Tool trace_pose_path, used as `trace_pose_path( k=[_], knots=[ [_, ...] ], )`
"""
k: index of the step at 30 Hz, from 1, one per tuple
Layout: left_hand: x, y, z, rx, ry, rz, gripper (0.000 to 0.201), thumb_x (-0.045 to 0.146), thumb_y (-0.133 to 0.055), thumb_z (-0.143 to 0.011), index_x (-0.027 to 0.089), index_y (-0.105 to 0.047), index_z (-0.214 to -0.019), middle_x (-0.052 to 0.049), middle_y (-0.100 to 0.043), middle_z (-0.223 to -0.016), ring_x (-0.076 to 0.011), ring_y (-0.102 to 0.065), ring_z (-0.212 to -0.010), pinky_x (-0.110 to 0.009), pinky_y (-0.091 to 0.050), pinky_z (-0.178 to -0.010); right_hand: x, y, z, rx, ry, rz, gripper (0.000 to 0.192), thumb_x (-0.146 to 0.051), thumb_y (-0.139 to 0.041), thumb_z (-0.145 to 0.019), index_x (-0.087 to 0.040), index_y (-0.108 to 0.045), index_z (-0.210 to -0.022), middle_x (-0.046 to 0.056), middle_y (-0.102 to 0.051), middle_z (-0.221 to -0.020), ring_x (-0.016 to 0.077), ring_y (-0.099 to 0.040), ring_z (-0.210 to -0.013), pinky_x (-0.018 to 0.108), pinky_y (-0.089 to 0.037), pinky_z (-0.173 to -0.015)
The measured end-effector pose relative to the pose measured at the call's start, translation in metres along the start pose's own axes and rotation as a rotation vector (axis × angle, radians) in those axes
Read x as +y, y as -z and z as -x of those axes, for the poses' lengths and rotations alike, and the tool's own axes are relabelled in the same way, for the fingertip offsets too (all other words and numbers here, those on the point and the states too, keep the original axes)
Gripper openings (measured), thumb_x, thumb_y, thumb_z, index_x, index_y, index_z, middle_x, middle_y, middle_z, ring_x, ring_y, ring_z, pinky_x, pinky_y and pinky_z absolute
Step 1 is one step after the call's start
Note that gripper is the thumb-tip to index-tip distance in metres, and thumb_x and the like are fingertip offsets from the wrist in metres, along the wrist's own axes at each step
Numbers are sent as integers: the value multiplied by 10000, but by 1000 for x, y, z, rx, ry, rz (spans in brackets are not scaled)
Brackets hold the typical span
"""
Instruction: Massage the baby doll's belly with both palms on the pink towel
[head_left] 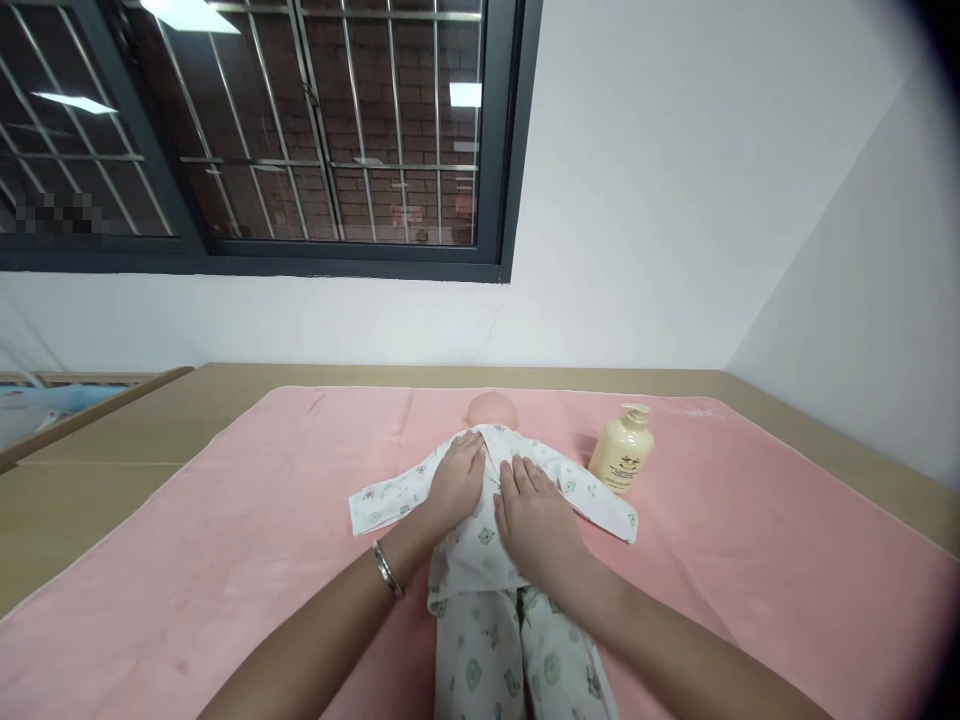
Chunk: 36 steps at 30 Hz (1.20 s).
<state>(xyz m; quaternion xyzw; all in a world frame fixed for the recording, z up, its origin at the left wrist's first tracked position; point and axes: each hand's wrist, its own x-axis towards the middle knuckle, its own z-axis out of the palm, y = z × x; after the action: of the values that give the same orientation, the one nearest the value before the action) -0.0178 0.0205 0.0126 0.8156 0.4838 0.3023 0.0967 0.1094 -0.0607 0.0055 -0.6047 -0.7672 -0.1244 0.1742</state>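
White walls (637, 200), dark-framed window (259, 140), metal bars (397, 100), brickwork (417, 125) beyond, reflected lights (466, 95), wooden tabletop (157, 425)

clothed doll (480, 555), left hand (459, 478) and right hand (540, 525) atop, bottle (622, 450)

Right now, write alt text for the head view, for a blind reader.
Left hand and right hand rest on the patterned white top of a baby doll lying on a pink sheet. A pale-yellow pump bottle stands beside the sleeve at right; a barred window is beyond.

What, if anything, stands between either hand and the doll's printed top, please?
Nothing visible: the left hand and right hand lie on the printed top; the pump bottle is off to the right.
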Motion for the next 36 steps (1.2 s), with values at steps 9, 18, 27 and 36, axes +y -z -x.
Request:
trace_pose_path(
  k=[9,18,27,36],
  knots=[
    [36,-17,36,119,-152,-332,401,143,-359,-894,50,-580,-1215,-202,-597,-1281,-289,-511,-1264,-462,-391,-1077,57,-11,-39,-84,16,-303,526,-292,-299,-971,-24,-389,-1414,191,-319,-1502,267,-263,-1411,432,-265,-1152],
    [11,-9,11,39,79,-27,499,317,-324,-951,58,-442,-1360,-193,-435,-1445,-291,-348,-1383,-481,-300,-1136,19,-3,-17,-63,-37,-152,531,-262,-315,-956,24,-395,-1396,235,-386,-1455,329,-296,-1390,489,-261,-1137],
    [7,-13,8,59,54,-87,503,287,-250,-965,27,-459,-1341,-200,-456,-1428,-268,-376,-1369,-459,-309,-1140,14,4,-12,-28,-1,-169,506,-309,-271,-981,-31,-491,-1343,197,-482,-1398,310,-376,-1351,476,-294,-1119],
    [35,-11,34,98,-89,-257,409,210,-314,-935,89,-583,-1219,-184,-590,-1300,-276,-488,-1288,-475,-362,-1094,45,-7,-34,-54,-25,-336,473,-269,-273,-985,-87,-434,-1392,159,-347,-1500,280,-233,-1421,497,-242,-1140]
  ],
)
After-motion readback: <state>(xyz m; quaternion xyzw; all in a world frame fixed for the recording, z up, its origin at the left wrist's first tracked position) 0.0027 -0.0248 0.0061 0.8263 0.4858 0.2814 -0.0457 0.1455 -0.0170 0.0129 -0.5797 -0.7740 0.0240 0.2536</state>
